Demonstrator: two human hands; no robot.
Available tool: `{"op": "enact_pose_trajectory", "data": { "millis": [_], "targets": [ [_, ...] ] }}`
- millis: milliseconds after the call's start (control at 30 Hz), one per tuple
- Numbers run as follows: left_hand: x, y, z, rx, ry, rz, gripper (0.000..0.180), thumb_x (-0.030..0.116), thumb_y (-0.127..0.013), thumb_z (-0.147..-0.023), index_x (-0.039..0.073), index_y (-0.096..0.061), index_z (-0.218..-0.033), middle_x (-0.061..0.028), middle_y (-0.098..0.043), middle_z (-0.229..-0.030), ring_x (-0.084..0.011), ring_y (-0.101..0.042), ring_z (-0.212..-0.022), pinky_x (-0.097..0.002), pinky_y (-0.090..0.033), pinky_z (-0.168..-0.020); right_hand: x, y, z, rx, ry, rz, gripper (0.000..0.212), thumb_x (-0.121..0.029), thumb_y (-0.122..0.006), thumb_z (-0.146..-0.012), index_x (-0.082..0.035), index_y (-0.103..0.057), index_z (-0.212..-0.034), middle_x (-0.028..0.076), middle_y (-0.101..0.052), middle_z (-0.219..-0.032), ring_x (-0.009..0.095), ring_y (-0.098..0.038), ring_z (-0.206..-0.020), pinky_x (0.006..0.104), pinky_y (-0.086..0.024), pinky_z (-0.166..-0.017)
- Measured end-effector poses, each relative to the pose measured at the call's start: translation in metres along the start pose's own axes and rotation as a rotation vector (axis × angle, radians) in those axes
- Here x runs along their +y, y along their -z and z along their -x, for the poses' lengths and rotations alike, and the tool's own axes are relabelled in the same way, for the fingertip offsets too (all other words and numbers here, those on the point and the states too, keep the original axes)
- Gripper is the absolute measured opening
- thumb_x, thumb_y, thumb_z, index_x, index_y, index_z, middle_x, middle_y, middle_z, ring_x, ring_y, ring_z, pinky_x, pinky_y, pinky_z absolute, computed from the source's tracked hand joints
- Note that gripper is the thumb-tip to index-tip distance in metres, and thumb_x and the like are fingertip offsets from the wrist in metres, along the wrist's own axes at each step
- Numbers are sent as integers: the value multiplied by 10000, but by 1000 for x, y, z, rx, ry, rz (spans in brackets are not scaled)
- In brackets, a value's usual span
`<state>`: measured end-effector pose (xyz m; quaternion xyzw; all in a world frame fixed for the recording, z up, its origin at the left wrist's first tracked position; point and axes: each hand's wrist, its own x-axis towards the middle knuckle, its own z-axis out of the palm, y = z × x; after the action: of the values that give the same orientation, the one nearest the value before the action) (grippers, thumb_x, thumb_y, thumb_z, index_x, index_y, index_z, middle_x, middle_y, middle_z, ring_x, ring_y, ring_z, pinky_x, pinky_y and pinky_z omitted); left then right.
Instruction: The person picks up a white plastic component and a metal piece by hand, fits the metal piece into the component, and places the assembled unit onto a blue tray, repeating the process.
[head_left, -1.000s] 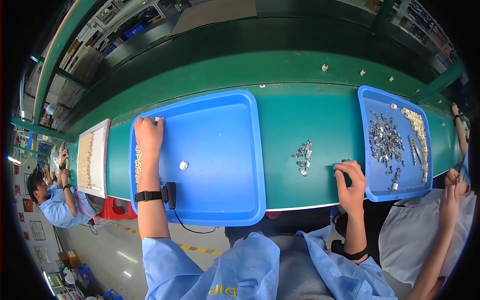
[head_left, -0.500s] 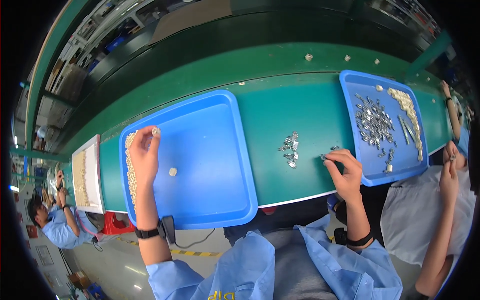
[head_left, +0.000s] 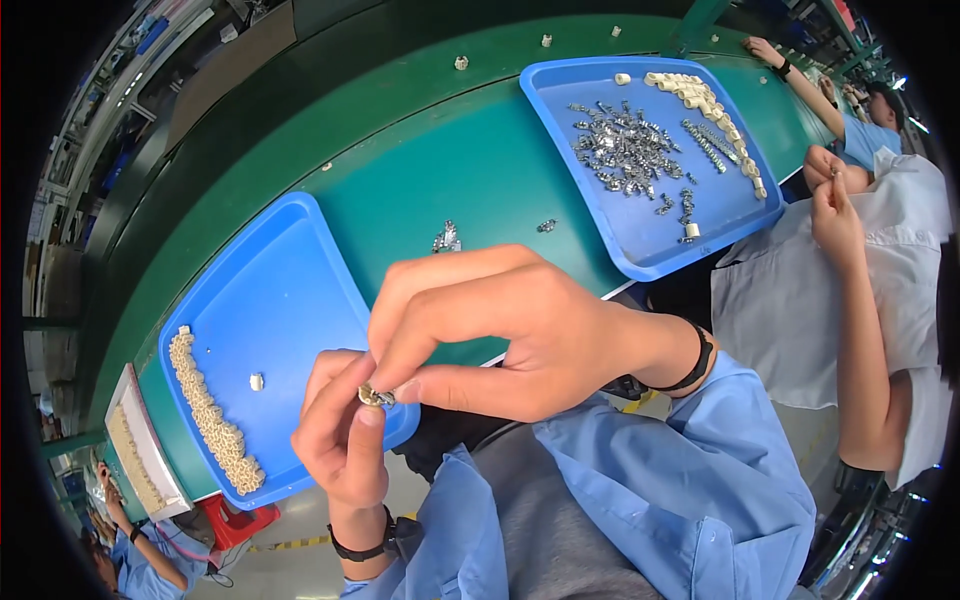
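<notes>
My left hand [head_left: 338, 430] pinches a small cream-coloured part [head_left: 367, 394] between thumb and fingers, close to my body. Coming in from the right, my right hand [head_left: 520, 330] holds a small silvery metal piece [head_left: 384, 398] against that part. The fingertips of both hands meet there and hide some of it. Behind them and to the left lies a blue tray [head_left: 300, 270] with rows of cream parts [head_left: 215, 420] along its left side. One loose cream part [head_left: 257, 382] sits on the tray floor.
On the green bench, small metal pieces lie in a pile [head_left: 447, 238] and a smaller cluster [head_left: 547, 226]. A second blue tray [head_left: 600, 225] holds heaped metal pieces [head_left: 625, 145] and cream parts [head_left: 705, 100]. A co-worker's hands [head_left: 836, 195] are at the right. A white box [head_left: 150, 455] stands far left.
My hands have come together in front of me, the left from above the left tray, the right from the bench. The cream part and metal piece now touch. The view has swung right.
</notes>
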<state>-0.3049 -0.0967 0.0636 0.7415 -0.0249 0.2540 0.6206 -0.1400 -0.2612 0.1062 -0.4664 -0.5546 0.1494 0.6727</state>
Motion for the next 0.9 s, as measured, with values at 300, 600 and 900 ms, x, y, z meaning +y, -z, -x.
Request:
{"op": "enact_pose_trajectory", "data": {
  "millis": [300, 600, 900],
  "targets": [
    [11, -11, -1, -42, -13, -17, 380, 61, -594, -978, -81, -664, -1323, -171, -650, -1086, -200, -577, -912, -310, -457, -778, -7, 4, 5, -37, -22, 84, 131, 24, -759, -881, -8, -737, -1006, 115, -713, -1005, 248, -678, -867, 357, -493, -731],
    [13, -12, -6, -49, 7, -17, 373, 70, -604, -968, -103, -675, -1291, -167, -659, -1041, -203, -578, -886, -307, -448, -752, -10, 10, 2, -74, -36, 164, 126, 4, -765, -876, -34, -745, -994, 80, -723, -985, 232, -665, -846, 368, -450, -755],
    [13, -13, -6, -64, 19, -27, 364, 73, -621, -969, -117, -676, -1275, -170, -660, -1013, -201, -580, -858, -304, -444, -731, -9, 11, 4, -78, -22, 197, 129, -8, -781, -867, -40, -746, -986, 79, -727, -980, 232, -664, -828, 369, -450, -763]
  ]
}}
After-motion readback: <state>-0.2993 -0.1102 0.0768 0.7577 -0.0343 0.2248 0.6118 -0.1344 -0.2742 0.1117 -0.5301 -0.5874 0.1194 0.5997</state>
